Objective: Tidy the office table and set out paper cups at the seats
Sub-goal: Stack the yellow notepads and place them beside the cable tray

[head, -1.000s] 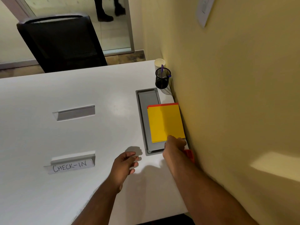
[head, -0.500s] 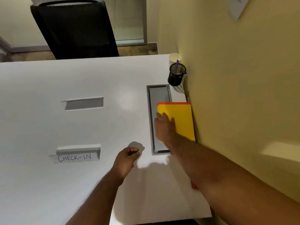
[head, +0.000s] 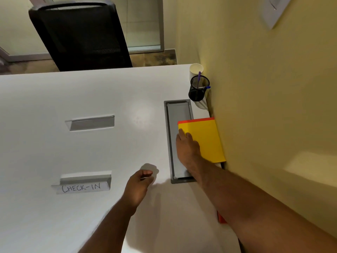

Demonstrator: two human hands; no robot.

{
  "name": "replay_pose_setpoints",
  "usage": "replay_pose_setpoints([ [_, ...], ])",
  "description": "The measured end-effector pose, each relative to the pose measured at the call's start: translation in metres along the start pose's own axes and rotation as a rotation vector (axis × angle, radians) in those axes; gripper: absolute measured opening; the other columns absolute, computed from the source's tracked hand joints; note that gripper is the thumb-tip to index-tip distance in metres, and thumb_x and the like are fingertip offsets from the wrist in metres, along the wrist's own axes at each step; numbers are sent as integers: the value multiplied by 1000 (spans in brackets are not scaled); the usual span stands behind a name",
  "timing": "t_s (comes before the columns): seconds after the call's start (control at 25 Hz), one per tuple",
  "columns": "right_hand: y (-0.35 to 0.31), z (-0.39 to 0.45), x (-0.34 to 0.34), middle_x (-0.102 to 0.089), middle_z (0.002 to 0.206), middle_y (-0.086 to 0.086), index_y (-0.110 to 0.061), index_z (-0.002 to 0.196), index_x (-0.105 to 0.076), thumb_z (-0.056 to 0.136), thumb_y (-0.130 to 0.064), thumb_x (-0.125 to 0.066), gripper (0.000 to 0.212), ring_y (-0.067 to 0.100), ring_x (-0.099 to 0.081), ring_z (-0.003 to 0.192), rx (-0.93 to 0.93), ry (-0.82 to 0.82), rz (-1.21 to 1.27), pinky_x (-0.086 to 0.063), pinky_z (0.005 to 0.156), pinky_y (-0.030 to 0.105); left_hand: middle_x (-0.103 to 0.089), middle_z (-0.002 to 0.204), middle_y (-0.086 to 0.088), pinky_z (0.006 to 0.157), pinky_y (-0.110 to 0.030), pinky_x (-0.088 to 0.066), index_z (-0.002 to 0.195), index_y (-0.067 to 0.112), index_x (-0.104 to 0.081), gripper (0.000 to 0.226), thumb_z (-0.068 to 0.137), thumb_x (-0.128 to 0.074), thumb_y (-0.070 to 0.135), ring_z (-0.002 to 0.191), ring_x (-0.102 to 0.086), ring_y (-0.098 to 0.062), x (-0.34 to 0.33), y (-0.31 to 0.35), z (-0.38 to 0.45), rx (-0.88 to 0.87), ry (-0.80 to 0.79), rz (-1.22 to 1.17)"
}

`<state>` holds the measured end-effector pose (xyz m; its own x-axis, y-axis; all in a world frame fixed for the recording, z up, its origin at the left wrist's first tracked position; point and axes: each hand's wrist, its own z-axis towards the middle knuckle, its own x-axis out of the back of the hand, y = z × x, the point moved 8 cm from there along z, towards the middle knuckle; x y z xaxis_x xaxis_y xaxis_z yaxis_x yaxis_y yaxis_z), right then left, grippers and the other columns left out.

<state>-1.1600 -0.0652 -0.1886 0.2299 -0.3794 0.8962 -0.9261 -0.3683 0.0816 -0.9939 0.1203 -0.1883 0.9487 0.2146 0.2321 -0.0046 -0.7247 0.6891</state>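
Here, a white counter (head: 54, 152) fills the view, a black office chair (head: 80, 33) drawn up at its twelve o'clock edge and a yellow wall (head: 273, 106) closing off the three o'clock side. At three o'clock a grey cable tray (head: 177, 114) is sunk in the surface, and a yellow folder (head: 207, 139) stacked on a red folder (head: 195, 120) overhangs it, pushed against the wall. The right hand (head: 187, 147) lies flat on the yellow cover, its grip spread and closed on nothing, fingertips near the folder's left edge. The left hand (head: 138, 185) hovers loosely curled and empty at six o'clock. Two name-card holders sit at nine o'clock, one (head: 82, 185) lettered CHECK-IN. The only paper cup (head: 195, 70) stands at the one o'clock corner, just behind a black mesh pen pot (head: 198, 90), no seat yet served. Likely risks: a hard shove could slide the folders apart or tip an edge into the tray; a reach for the cup could topple the pen pot.
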Motion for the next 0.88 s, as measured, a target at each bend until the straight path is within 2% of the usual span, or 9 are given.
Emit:
replay_pose_setpoints([
  [0.24,-1,12,3,-12,175,14,-11,167,-21,96,-26,-73,89,36,-30,154,-48,9,3,-41,118,56,-66,122,8,94,-31,-46,118,30,-69,18,101,-66,27,115,-61,-17,-10,19,19,-48,-19,95],
  [0.4,-4,16,0,-17,173,15,-11,166,-24,95,-27,-74,88,36,-35,149,-40,-6,-32,-43,114,55,-56,133,5,108,-41,-48,123,30,-68,22,101,-66,28,123,-56,-23,-12,17,23,-29,-42,155],
  [0.64,17,36,26,-41,157,10,-22,145,-56,91,-23,-77,58,31,-50,133,-4,42,16,-51,95,41,-58,134,4,104,-39,-50,121,32,-68,21,100,-67,29,120,-57,-21,-2,10,20,-12,-25,148],
  [0.76,14,35,25,-42,156,9,-20,143,-57,91,-22,-76,56,31,-51,132,-14,44,26,-51,95,40,-63,133,5,109,-42,-49,122,29,-70,22,100,-67,27,122,-59,-20,4,10,17,-8,-1,98],
  [0.88,3,24,20,-42,156,7,-19,145,-53,94,-20,-71,54,30,-49,131,0,94,98,-51,98,43,-68,125,8,99,-35,-51,118,29,-70,19,100,-66,25,116,-63,-14,8,14,9,-33,3,56],
])
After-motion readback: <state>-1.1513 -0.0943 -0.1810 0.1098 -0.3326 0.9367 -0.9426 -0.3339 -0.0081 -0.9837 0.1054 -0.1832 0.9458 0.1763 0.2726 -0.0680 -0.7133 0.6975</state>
